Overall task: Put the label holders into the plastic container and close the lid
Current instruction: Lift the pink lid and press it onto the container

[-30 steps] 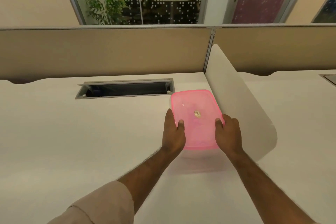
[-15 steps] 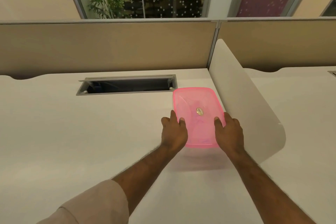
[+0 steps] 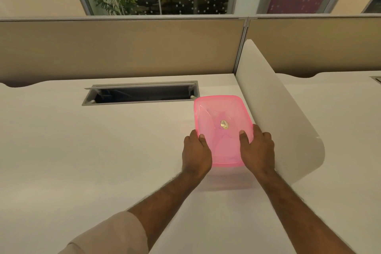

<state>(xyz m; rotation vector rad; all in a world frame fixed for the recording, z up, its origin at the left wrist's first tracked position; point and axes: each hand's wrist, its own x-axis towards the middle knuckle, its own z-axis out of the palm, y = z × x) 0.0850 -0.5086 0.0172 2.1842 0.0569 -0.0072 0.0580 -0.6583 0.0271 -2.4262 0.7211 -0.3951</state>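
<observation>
Basically the pink lid [image 3: 222, 130] already sits on the container by the desk [image 3: 82, 150]'s right edge, against the divider [image 3: 278, 119]; left hand [image 3: 195, 153] and right hand [image 3: 257, 150] clasp its sides, probably pressing it shut, contents unclear

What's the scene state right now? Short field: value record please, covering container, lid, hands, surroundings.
container: pink plastic container, on the white desk, against the curved divider
lid: on top, gold sticker at its centre; full seal cannot be told
left hand: grips the near-left edge, thumb on the lid
right hand: grips the near-right edge, thumb on the lid
label holders: none visible outside; contents unclear
surroundings: open cable tray behind-left of the container
</observation>
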